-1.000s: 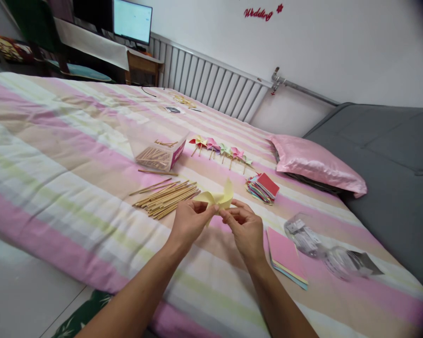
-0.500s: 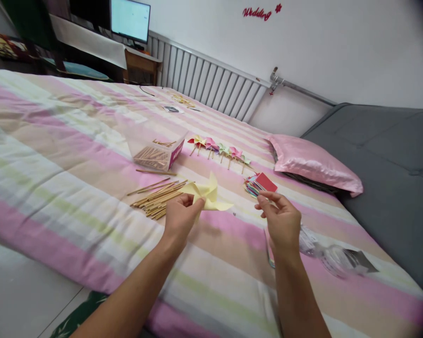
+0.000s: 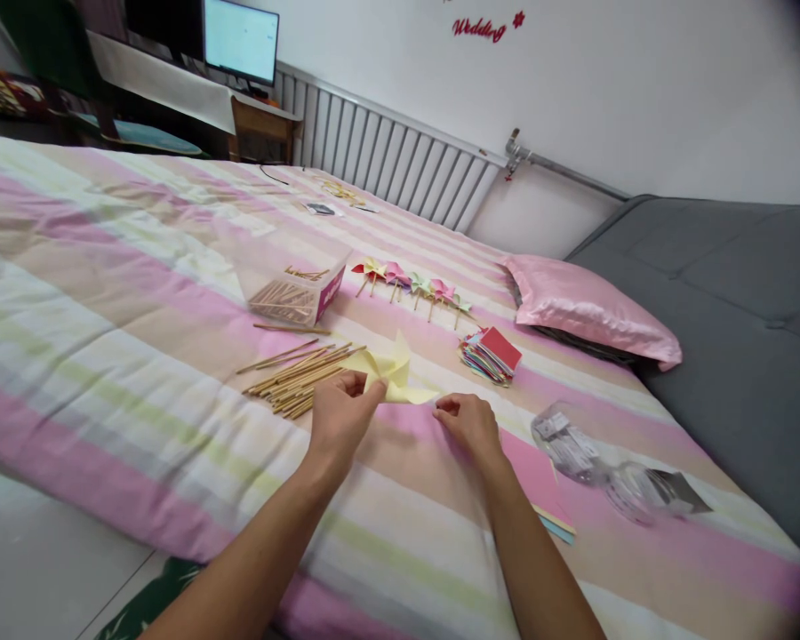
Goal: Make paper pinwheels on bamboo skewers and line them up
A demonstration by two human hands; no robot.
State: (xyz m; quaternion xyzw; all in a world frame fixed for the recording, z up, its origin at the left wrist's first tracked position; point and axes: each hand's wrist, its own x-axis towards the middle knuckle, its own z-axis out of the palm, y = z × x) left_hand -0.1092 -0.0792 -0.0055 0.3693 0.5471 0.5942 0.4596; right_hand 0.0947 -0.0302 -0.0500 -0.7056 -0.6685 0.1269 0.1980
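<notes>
Five finished pinwheels (image 3: 410, 286) lie in a row on the bed (image 3: 140, 293); sticks (image 3: 293, 378) and paper squares (image 3: 490, 354) remain unused. The left hand (image 3: 340, 413) pinches a folded yellow pinwheel (image 3: 390, 372), stickless, just above the bedspread. The right hand (image 3: 467, 425), fingers curled, rests on the bed just beside it; any content cannot be told.

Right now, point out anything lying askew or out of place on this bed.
A few wooden sticks lie loose, splayed apart from the main stick pile near the left hand. The plastic box looks tipped on its side. Otherwise nothing stands out.
</notes>
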